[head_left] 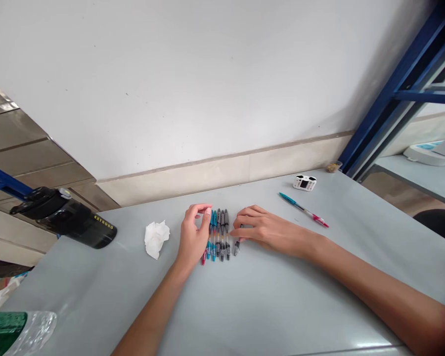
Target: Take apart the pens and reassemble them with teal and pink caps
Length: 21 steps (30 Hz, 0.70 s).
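Side by side on the table lies a row of click pens [218, 235], with blue, grey-black and red parts and clear barrels. Against the row's left side rests my left hand [193, 235], its thumb along the outermost pen and its fingers loosely curved with a gap to the thumb. Just right of the row, my right hand [257, 226] has its thumb and fingertips closed on a black pen [237, 248]. That pen's upper part is mostly hidden by the fingers. It lies slightly apart from the row and a little tilted.
A blue and pink pen [304, 210] lies to the right, near a small white device [304, 183]. Crumpled tissue [156, 239] and a black bottle [74, 220] are on the left. A plastic bottle [18, 331] is at the lower left; a small cup [333, 166] stands by the wall.
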{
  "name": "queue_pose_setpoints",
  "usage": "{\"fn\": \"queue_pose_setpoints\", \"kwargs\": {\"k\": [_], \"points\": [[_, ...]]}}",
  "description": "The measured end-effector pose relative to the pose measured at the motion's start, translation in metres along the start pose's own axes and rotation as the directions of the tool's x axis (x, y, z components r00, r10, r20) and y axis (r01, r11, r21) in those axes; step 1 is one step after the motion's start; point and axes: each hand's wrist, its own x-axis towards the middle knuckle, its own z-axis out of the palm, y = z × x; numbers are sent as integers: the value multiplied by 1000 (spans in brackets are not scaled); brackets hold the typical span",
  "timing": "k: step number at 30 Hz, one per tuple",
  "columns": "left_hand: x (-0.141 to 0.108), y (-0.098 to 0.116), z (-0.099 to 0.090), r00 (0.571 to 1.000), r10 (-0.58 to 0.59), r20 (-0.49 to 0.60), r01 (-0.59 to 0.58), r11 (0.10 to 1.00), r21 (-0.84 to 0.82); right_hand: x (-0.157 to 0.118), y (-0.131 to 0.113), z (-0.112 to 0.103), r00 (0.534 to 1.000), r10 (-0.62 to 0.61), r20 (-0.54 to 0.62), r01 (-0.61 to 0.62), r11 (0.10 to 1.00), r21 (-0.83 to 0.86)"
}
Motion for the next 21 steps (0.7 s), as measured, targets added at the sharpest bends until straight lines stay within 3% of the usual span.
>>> {"fn": "queue_pose_setpoints", "kwargs": {"k": [6,10,12,16,21], "points": [[2,-1,-2,999,15,-34,-15,1000,7,-2,-4,-8,998,36,-51,-33,997,68],[3,-1,-4,998,-1,-67,2,1000,15,-8,-4,-13,954,243,-176,-220,965,142],[3,-1,-5,997,3,-72,-1,1000,18,-12,-1,-15,932,276,-236,-249,958,140],[3,-2,-5,998,-10,-66,11,1000,20,-16,10,-17,930,144,-338,-144,989,26],[2,-1,-4,999,-5,-53,6,1000,18,-15,10,-19,923,-38,-383,-2,995,-104]]}}
